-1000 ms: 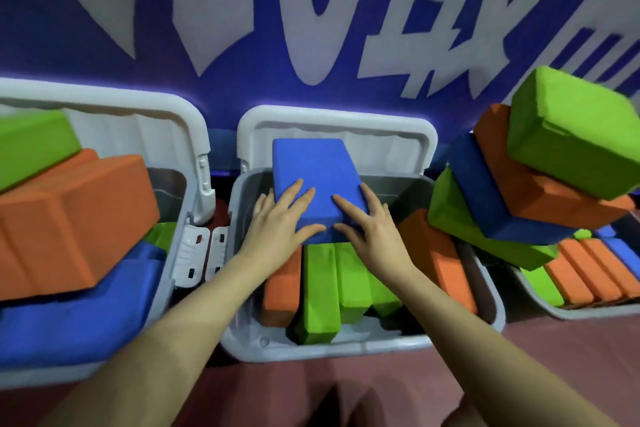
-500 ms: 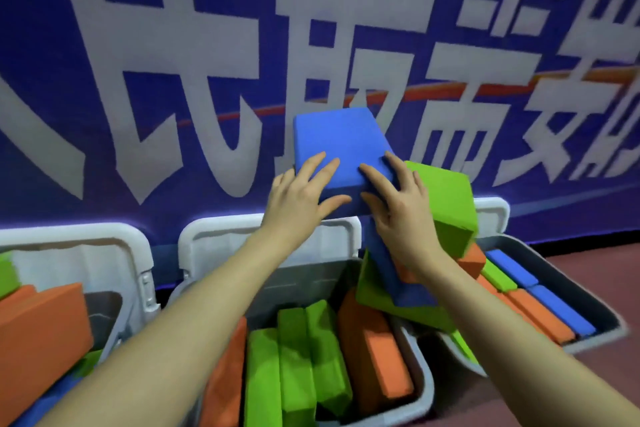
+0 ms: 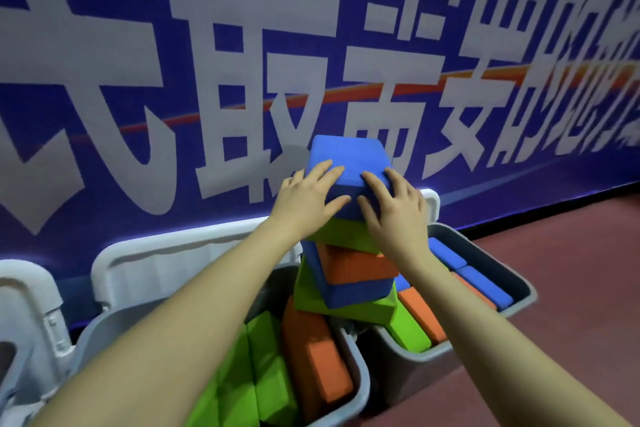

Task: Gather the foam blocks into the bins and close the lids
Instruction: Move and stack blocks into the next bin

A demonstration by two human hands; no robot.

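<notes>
A blue foam block (image 3: 346, 156) sits on top of a leaning stack in the right grey bin (image 3: 519, 282). Beneath it come a green block (image 3: 337, 236), an orange block (image 3: 360, 265), a second blue block (image 3: 356, 291) and a second green block (image 3: 346, 310). My left hand (image 3: 308, 201) and my right hand (image 3: 394, 208) both hold the top block's near edge, fingers spread over its top and thumbs on its front face. The middle bin (image 3: 360, 378) holds upright green blocks (image 3: 266, 374) and an orange block (image 3: 322, 357).
The middle bin's white lid (image 3: 180, 253) stands open against the blue banner wall. Another open lid (image 3: 27, 305) shows at the far left, and the right bin's lid (image 3: 433, 199) peeks out behind my right hand. Red floor (image 3: 571, 305) lies to the right.
Both hands lifted the blue block out of the middle bin, carried it up and to the right, and brought it down onto the stack in the right bin.
</notes>
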